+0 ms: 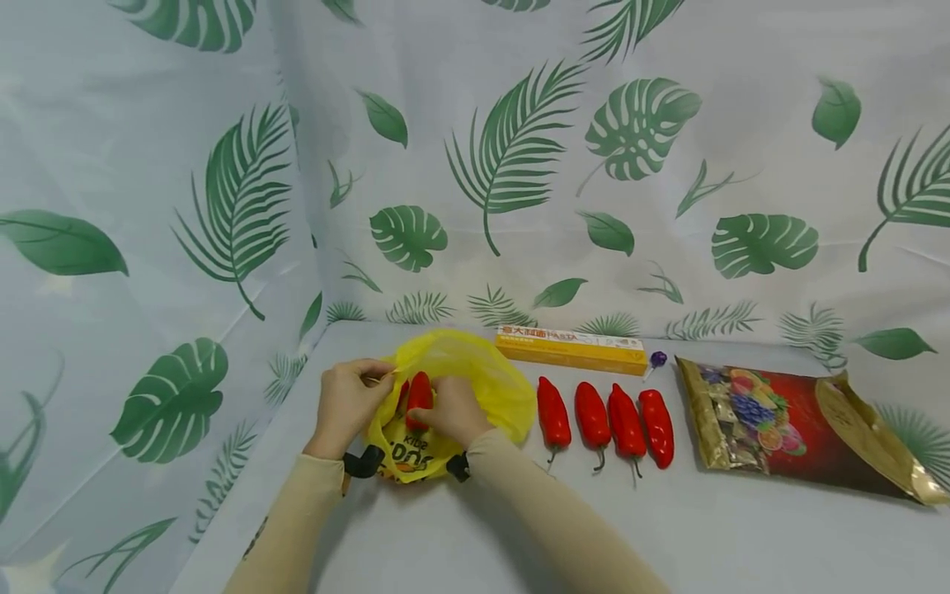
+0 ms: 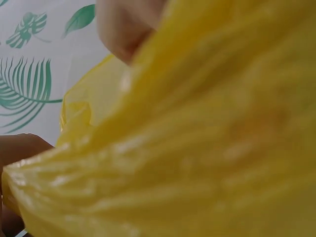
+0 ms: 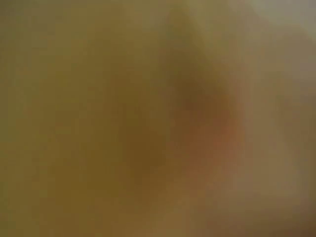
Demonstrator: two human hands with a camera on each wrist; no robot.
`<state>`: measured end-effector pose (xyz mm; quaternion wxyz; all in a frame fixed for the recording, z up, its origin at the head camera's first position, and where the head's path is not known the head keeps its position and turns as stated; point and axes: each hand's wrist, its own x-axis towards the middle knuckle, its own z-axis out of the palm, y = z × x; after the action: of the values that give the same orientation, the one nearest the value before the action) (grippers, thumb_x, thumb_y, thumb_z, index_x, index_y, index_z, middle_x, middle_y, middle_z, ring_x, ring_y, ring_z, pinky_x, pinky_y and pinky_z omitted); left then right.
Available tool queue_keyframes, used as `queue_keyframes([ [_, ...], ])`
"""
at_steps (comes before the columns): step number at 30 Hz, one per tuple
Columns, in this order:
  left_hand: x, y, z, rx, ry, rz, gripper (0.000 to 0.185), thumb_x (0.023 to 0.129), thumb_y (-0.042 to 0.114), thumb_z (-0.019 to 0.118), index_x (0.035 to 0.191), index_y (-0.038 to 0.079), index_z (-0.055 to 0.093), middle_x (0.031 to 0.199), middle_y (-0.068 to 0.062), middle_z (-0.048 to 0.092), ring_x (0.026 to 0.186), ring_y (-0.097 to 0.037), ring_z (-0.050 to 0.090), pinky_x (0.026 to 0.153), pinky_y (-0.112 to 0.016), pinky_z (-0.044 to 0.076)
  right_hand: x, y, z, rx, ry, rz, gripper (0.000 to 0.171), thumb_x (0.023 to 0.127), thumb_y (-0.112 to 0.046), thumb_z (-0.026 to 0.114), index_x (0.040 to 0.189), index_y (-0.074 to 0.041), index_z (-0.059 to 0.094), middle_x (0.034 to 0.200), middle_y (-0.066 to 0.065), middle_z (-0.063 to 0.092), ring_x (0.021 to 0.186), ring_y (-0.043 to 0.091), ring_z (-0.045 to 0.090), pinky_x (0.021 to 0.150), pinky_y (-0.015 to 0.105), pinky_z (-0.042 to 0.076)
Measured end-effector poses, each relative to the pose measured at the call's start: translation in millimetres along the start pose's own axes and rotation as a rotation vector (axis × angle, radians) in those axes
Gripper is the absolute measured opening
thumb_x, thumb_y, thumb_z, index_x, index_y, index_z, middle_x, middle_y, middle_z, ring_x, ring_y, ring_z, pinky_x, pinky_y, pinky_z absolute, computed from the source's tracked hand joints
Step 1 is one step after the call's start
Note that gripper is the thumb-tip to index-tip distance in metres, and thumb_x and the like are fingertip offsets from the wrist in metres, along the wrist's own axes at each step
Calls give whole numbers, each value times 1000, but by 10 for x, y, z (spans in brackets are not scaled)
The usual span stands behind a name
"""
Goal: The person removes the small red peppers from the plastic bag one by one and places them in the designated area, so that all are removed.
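Note:
A yellow plastic bag [image 1: 507, 396] lies with its mouth spread wide. My left hand [image 1: 347, 406] pinches the left edge of its rim; in the left wrist view the yellow film [image 2: 163, 168] stretches taut from those fingers [image 2: 22, 148]. My right hand [image 1: 458, 410] reaches into the mouth and grips a red pepper [image 1: 420, 392], the thumb lying across its lower part. Another red pepper [image 1: 403, 396] shows just left of it, mostly hidden inside the bag. The right wrist view is a yellow and reddish blur.
Several red peppers [image 1: 592, 412] lie in a row right of the bag. Behind them sits an orange-and-white pasta box [image 1: 571, 351], with a small purple lollipop [image 1: 657, 360] at its end. A large red-and-gold packet [image 1: 794, 421] lies far right. A leaf-patterned cloth [image 1: 519, 206] hangs behind.

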<state>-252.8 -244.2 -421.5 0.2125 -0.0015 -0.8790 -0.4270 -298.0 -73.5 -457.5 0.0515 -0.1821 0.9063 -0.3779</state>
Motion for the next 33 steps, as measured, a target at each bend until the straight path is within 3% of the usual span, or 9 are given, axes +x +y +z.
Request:
queue_keyframes([
  [3, -6, 2, -7, -7, 1, 3, 12, 88, 10, 78, 99, 7, 83, 91, -11, 81, 73, -19, 74, 62, -18, 57, 72, -1, 100, -7, 16, 10, 38, 87, -33, 85, 101, 0, 71, 77, 5, 68, 64, 16, 59, 56, 24, 50],
  [8, -23, -4, 11, -6, -11, -2, 13, 89, 12, 79, 100, 7, 83, 92, -10, 81, 74, -18, 73, 63, -21, 58, 124, 17, 226, -43, 59, 52, 41, 87, -38, 84, 102, -2, 68, 82, 4, 68, 70, 16, 60, 64, 27, 55],
  [12, -21, -18, 10, 9, -10, -9, 13, 90, 13, 79, 100, 8, 83, 93, -10, 81, 75, -18, 74, 64, -23, 60, 147, 12, 268, -69, 82, 52, 37, 87, -34, 84, 101, -3, 69, 83, 5, 69, 71, 17, 60, 68, 31, 57],
  [21, -27, -56, -14, 33, 17, -6, 11, 90, 13, 79, 100, 10, 83, 93, -10, 81, 76, -20, 75, 64, -27, 62, 184, -9, 244, -61, 77, 30, 21, 82, -18, 83, 84, -6, 66, 68, 1, 59, 61, 17, 53, 55, 26, 44],
  [33, -29, -41, 70, 34, 25, 21, 11, 91, 12, 77, 99, 9, 83, 91, -11, 81, 72, -18, 74, 61, -24, 61, 109, 27, 134, 71, 89, 99, 31, 79, -14, 87, 100, 3, 72, 82, 7, 67, 72, 19, 58, 61, 28, 52],
])
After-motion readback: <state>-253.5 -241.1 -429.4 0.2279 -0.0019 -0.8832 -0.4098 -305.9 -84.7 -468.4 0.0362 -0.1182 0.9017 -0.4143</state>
